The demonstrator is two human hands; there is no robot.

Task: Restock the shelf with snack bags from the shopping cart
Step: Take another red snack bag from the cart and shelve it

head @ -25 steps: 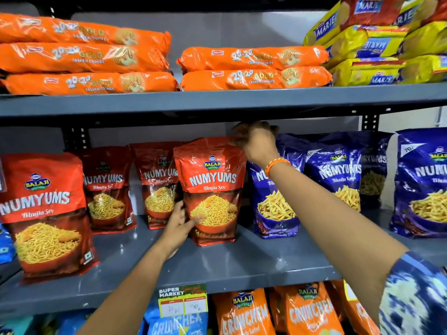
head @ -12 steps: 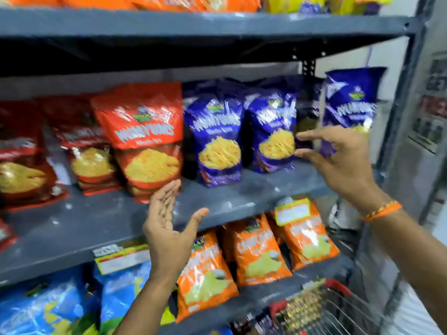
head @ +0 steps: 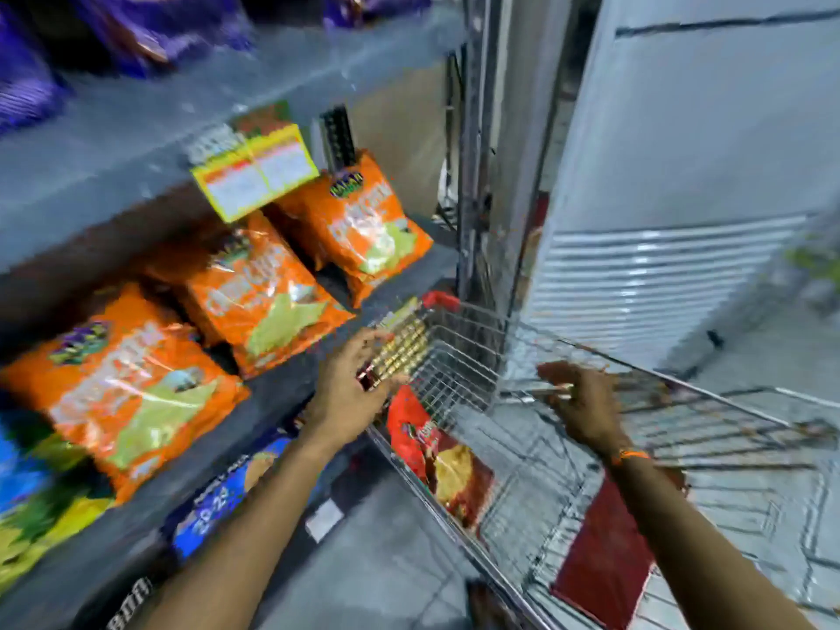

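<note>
The wire shopping cart (head: 459, 370) stands right of the grey shelf (head: 113, 143). A red snack bag (head: 438, 461) leans against the cart's left wall, and a dark red flat pack (head: 600, 557) lies further in. My left hand (head: 350, 388) hovers with fingers apart over the cart's near-left corner, next to a strip of gold-wrapped items (head: 402, 350); blur hides whether they touch. Over the middle of the cart, my right hand (head: 579, 402), an orange band on its wrist, is spread and holds nothing.
Orange snack bags (head: 254, 288) fill the lower shelf under a yellow price label (head: 254, 170). Purple bags (head: 150, 29) stand on the shelf above. A blue cookie pack (head: 227, 497) lies lower down. A white louvred cabinet (head: 659, 284) rises behind the cart.
Both hands left the red bag on the shelf and dropped down to the cart. My view swung right and down from the shelf to the cart.
</note>
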